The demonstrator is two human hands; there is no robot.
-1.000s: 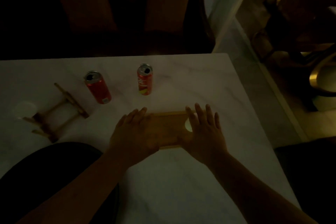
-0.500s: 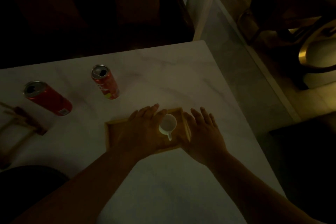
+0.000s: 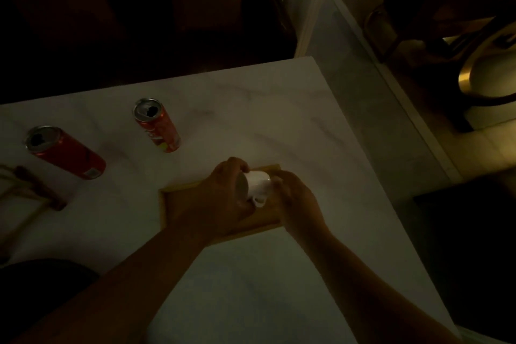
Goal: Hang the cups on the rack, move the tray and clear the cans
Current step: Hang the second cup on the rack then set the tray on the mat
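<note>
Over the tray point(image 3: 178, 198), the left hand point(image 3: 220, 201) is closed round a small white cup point(image 3: 258, 183), light, stiff and probably breakable, best held by its body or handle, the right hand point(image 3: 293, 195) curled against its far side, above a pale marbled tabletop point(image 3: 251, 288) in a dim room.

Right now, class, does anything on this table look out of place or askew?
Yes. The white cup is tipped on its side, held over the tray by the left hand, right hand beside it. The rack seems to lie flat. Both cans stand opened; no spill is visible.
</note>
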